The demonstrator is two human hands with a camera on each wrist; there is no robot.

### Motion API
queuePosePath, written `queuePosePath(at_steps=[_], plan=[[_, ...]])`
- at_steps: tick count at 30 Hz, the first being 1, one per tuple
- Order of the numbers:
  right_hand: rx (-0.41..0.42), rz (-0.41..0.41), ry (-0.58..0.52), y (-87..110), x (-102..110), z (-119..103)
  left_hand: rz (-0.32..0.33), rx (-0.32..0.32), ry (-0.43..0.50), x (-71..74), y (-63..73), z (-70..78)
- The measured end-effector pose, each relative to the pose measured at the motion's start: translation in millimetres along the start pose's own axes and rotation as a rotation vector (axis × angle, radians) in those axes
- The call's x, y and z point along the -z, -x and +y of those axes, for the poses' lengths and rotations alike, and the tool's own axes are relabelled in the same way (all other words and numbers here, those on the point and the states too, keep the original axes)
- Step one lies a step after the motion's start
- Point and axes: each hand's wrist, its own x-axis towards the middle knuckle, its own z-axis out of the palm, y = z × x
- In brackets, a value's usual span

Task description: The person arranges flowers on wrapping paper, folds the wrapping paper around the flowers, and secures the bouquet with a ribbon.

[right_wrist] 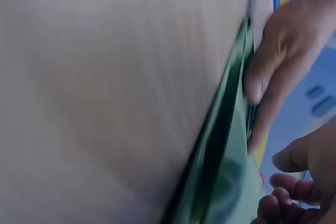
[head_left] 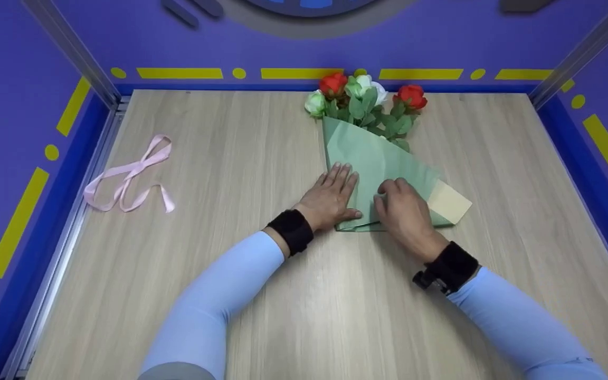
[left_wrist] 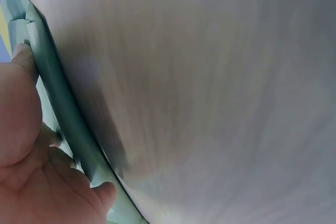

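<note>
A pale wood-grain worktop (head_left: 262, 316) is carrying a folded green paper wrap (head_left: 388, 158) beneath the left-hand grip (head_left: 330, 195) and right-hand grip (head_left: 404, 211), while red and white round flowers (head_left: 370, 103) are showing beyond both. The left is lying flat and unclenched, probably best pressing steadily so the fold isn't slipping; the right is curling, pinching nothing visible. A narrow pink fabric ribbon (head_left: 138, 168) is lying well left of both grips.

The wrapping paper (head_left: 359, 155) is sage green, with a cream patch (head_left: 450, 203) at its right corner. Two roses (head_left: 333, 84) are red, the paler blooms (head_left: 315, 103) white tinged with green — the leaves (head_left: 358, 107) a deeper green. The ribbon (head_left: 136, 168) is pale pink, the tabletop (head_left: 230, 174) beige with streaky wood grain. Sleeves (head_left: 230, 279): light blue; wristbands (head_left: 453, 266): black; walls (head_left: 124, 37): violet-blue — patterned with yellow bars (head_left: 180, 73) and dots (head_left: 239, 73).
</note>
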Motion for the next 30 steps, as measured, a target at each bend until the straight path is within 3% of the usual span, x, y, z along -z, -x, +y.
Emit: queuePosePath(at_steps=[4,7,11,17,25,30], plan=[[0.088,-0.078,-0.027,5.6,-12,-12,0.002,0.006,-0.014,-0.2,0.3,0.7],[0.173,-0.208,-0.073,7.8,-19,-15,0.005,0.007,-0.042,-1.2,1.2,0.9],[0.167,-0.336,-0.134,9.5,-25,-14,-0.006,-0.025,-0.022,0.3,2.2,-1.0],[0.168,-0.348,-0.158,7.9,-28,-12,-0.050,-0.078,0.086,7.1,3.8,-16.8],[0.221,-0.297,-0.046,4.4,-32,-19,-0.083,-0.104,0.024,11.6,4.6,-28.6],[0.181,-0.336,-0.043,2.9,-33,-20,-0.102,-0.085,0.009,10.5,4.7,-30.5]])
